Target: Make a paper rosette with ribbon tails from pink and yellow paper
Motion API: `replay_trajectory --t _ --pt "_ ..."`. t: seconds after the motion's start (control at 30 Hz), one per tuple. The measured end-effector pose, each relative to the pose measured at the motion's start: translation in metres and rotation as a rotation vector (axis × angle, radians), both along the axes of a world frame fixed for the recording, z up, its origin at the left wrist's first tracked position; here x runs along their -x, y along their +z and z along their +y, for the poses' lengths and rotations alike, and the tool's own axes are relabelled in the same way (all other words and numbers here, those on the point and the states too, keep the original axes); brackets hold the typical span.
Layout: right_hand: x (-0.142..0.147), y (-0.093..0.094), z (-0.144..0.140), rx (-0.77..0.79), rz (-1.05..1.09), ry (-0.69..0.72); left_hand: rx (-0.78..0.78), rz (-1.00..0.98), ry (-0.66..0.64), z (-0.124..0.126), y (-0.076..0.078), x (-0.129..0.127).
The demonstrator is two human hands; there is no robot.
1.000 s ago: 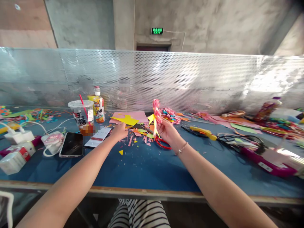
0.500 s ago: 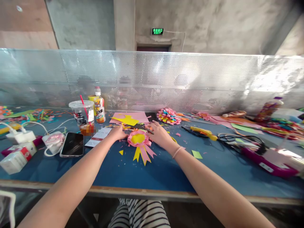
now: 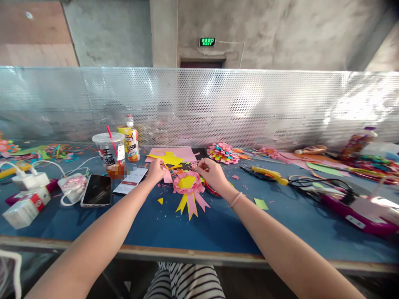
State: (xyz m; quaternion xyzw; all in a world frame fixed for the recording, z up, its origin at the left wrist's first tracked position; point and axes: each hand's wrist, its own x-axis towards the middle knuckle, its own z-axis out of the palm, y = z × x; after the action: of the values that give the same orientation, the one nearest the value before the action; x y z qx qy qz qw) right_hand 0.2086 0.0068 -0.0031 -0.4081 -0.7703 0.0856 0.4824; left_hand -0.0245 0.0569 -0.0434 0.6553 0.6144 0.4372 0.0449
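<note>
A paper rosette [image 3: 188,181] with pink ruffles, a yellow centre and pink and yellow ribbon tails lies flat between my hands. My left hand [image 3: 156,170], to its left, is closed, with a small piece of pink paper [image 3: 167,177] at its fingertips. On the other side, my right hand [image 3: 210,172] has its fingers pinched together; what they hold is too small to make out. Beneath that wrist a red and yellow loop [image 3: 213,191] shows in part. Behind the hands, cut yellow paper [image 3: 168,158] rests on a pink sheet [image 3: 187,153].
Left stand a lidded drink cup [image 3: 109,150], a juice bottle [image 3: 132,143], a phone [image 3: 97,190] and white chargers [image 3: 26,211]. A pink ruffled paper ball [image 3: 222,153] sits behind. To the right lie a yellow-handled tool [image 3: 269,175], black cables [image 3: 307,187] and a purple power strip [image 3: 355,214].
Both hands have drawn slightly apart from the rosette, and my right fingers have closed into a pinch. The pink paper piece has come into sight by my left fingertips, and the loop under my right wrist shows more.
</note>
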Motion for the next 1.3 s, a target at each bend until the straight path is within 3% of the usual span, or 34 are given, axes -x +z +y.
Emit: replay_trajectory --t 0.17,0.3,0.43,0.63,0.77,0.87,1.07,1.3 --pt "0.000 0.004 -0.004 0.050 0.084 0.025 -0.127 -0.139 -0.119 -0.011 0.014 -0.010" --pt "0.001 0.007 -0.006 0.093 0.186 0.027 -0.320 -0.064 -0.183 -0.029 0.026 -0.020" --pt "0.002 0.010 -0.007 0.111 0.268 0.037 -0.473 -0.069 -0.244 -0.037 0.029 -0.026" --pt "0.002 0.013 -0.006 0.128 0.454 0.118 -0.312 -0.214 -0.253 -0.028 0.022 -0.028" --pt "0.002 0.009 -0.002 0.187 0.574 0.189 -0.239 -0.205 -0.233 -0.032 0.024 -0.028" --pt "0.002 0.007 -0.001 0.233 0.617 0.240 -0.211 -0.272 -0.290 -0.038 0.028 -0.030" --pt "0.004 0.010 -0.008 0.258 0.564 0.303 -0.075 -0.515 -0.441 -0.048 0.033 -0.042" --pt "0.008 0.013 -0.016 0.117 0.335 0.263 0.073 -0.889 -0.694 -0.053 0.027 -0.055"
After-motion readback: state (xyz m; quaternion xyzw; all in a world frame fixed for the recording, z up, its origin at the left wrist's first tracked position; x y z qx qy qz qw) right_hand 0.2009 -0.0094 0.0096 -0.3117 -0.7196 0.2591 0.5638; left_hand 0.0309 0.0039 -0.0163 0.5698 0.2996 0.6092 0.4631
